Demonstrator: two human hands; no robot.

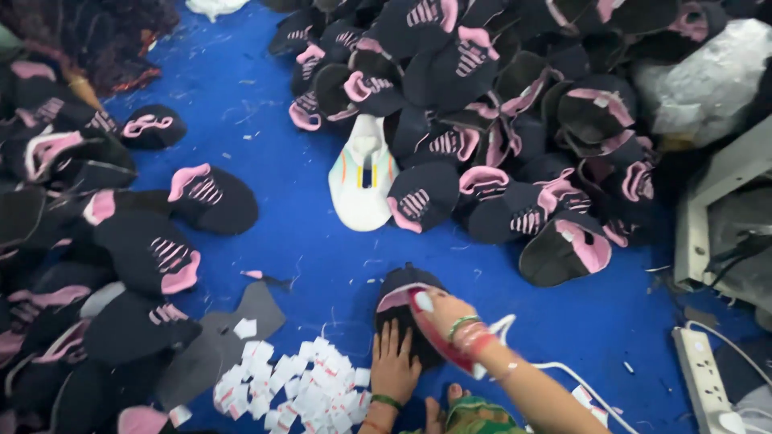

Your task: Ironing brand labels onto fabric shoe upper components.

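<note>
A black shoe upper with a pink lining (402,283) lies on the blue floor in front of me. My left hand (393,366) rests flat on its near side, fingers spread, a green band on the wrist. My right hand (441,309), with bangles on its wrist, is closed on a red and white hand tool (447,350) that lies across the upper. A white cord (579,384) runs from the tool toward the right.
Heaps of black and pink uppers (515,120) fill the far side and the left (72,241). A white shoe last (362,181) stands mid-floor. Small white tags (297,384) and grey cut pieces (211,341) lie near left. A white power strip (708,382) and a machine frame (724,185) are right.
</note>
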